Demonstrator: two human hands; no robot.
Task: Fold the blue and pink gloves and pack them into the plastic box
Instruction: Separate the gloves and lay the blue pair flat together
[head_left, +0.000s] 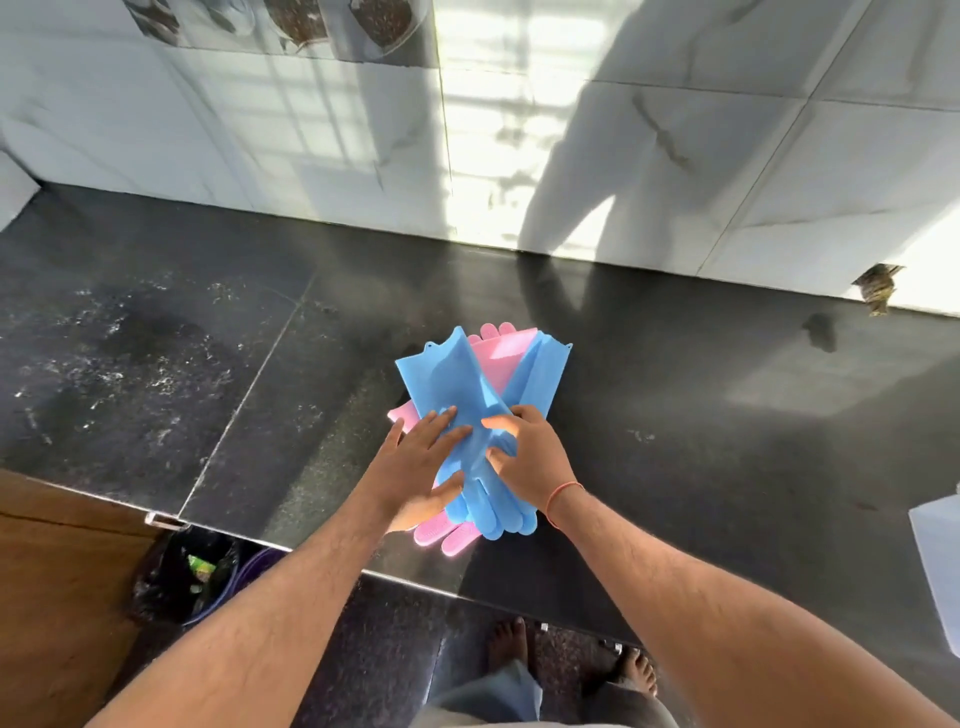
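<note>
Two blue gloves (452, 374) lie crossed in a V on top of pink gloves (506, 343) on the dark stone counter (675, 395), near its front edge. Pink fingers stick out below at the front and pink cuffs show behind the blue ones. My left hand (421, 467) lies flat with spread fingers on the left blue glove, thumb under its edge. My right hand (524, 452) grips the blue gloves where they cross, fingers curled into the material. The plastic box (940, 551) is a translucent white shape at the right edge, only partly in view.
A white tiled wall (311, 130) rises behind the counter. A small dark scrap (878, 288) sits at the wall's foot on the right. Below the counter's front left stands a bin with a black bag (187, 571). My bare feet (506, 644) show on the floor.
</note>
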